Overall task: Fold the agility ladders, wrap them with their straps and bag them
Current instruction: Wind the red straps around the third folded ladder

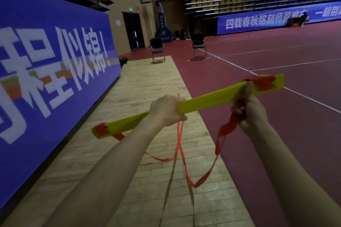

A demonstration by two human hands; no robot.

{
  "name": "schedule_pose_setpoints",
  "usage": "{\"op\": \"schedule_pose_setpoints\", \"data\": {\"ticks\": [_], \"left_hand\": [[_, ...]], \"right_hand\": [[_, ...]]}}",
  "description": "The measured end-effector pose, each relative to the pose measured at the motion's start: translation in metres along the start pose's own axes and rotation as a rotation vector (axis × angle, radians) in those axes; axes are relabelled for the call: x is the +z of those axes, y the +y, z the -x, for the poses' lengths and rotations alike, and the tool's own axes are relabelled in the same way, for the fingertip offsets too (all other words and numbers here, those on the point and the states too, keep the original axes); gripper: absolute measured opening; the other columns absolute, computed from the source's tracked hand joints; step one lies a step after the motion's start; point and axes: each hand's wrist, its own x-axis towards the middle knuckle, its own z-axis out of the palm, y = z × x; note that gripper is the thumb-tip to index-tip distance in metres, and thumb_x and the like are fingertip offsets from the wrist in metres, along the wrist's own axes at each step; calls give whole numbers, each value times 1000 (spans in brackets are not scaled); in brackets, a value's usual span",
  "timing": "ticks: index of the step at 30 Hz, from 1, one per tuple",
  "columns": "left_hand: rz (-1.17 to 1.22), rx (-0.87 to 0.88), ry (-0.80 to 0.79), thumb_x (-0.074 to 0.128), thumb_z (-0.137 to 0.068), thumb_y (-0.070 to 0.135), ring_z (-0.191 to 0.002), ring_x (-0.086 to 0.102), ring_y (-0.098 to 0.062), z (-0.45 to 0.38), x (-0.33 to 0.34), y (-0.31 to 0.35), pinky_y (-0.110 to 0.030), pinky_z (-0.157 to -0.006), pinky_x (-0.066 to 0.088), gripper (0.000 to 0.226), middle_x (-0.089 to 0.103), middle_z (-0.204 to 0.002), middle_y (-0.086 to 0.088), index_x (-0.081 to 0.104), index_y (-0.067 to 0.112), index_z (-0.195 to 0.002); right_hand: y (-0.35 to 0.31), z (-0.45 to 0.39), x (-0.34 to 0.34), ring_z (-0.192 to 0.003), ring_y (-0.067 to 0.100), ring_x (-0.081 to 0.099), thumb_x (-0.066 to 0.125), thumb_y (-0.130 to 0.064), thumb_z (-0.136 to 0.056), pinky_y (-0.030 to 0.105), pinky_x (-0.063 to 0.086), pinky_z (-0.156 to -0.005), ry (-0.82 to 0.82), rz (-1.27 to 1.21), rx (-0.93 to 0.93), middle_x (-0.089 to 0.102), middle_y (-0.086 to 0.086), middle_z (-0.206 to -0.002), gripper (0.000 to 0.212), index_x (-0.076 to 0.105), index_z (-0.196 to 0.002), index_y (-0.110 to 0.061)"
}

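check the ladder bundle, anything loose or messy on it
Yes. The yellow rungs are stacked, left hand gripping the middle, but the red strap hangs below in long loose loops. Only the end by the right hand looks wrapped.

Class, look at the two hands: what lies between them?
In the head view, a bare stretch of the yellow rung bundle runs between the left hand and right hand.

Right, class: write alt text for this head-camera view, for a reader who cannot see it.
Two bare hands hold a folded stack of yellow ladder rungs above a gym floor; the left hand grips its middle, the right hand gathers a red strap that trails down in loops.
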Motion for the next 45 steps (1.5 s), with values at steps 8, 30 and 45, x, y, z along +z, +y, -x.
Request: {"op": "schedule_pose_setpoints", "data": {"ticks": [8, 30, 45], "left_hand": [[-560, 171, 482, 94, -47, 24, -41, 55, -22, 1, 25, -12, -22, -44, 33, 37, 55, -50, 1, 62, 19, -65], [-379, 233, 439, 85, -53, 55, -72, 66, -27, 14, 31, 3, -32, -61, 45, 70, 67, -85, -4, 62, 8, -100], [-227, -13, 76, 68, -84, 42, -100, 63, -25, 21, 40, -20, -34, -73, 48, 24, 66, -103, 0, 64, 29, -103]], "right_hand": [[5, -13, -11, -26, 5, 28, 67, -43, -87, 12, 25, -31, 88, 375, 165, 66, 12, -66, 32, 52, -77, -17], [4, -1, -33, -27, 3, 28, 69, -34, -87, 15, 27, -31, 49, 92, 222, 47, -2, -45, 32, 48, -71, -16], [-16, -1, -52, -36, 12, 40, 70, -52, -81, 22, 36, -43, -3, 638, 146, 65, 10, -71, 43, 62, -82, -9]]}}
